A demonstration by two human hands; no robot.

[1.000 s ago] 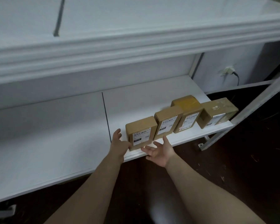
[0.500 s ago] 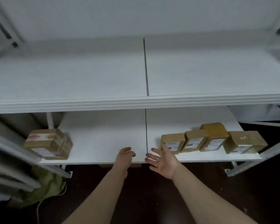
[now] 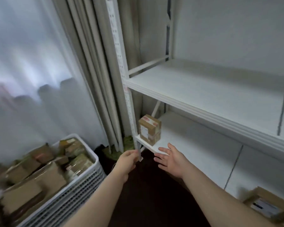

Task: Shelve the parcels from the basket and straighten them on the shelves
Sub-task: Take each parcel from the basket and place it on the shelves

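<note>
**Both hands empty between basket and shelf**

Two bare forearms reach forward over the dark floor (image 3: 151, 197). The left hand (image 3: 127, 163) has its fingers loosely curled with nothing in them. It hangs just beside the foot of the white perforated metal upright (image 3: 120, 63); whether it touches the upright cannot be told. The right hand (image 3: 172, 159) is spread flat, palm turned inward and fingers straight, holding nothing, just in front of the lower white shelf board (image 3: 195, 145).

To the left, the white slotted plastic basket (image 3: 69, 199) stands on the floor, piled with blurred brown cardboard parcels (image 3: 44, 176). At the bottom right edge, a label-bearing cardboard parcel (image 3: 266, 205) is cut off by the frame.

Further in, a small brown parcel with red tape and a white label (image 3: 149, 129) sits upright at the far left end of the lower board, close against the upright. Above it runs the upper white shelf board (image 3: 220, 89).

Behind the basket hang a beige pleated curtain (image 3: 92, 63) and a sheer white curtain (image 3: 31, 63), with something green (image 3: 128, 141) bunched at the foot of the beige one.
</note>
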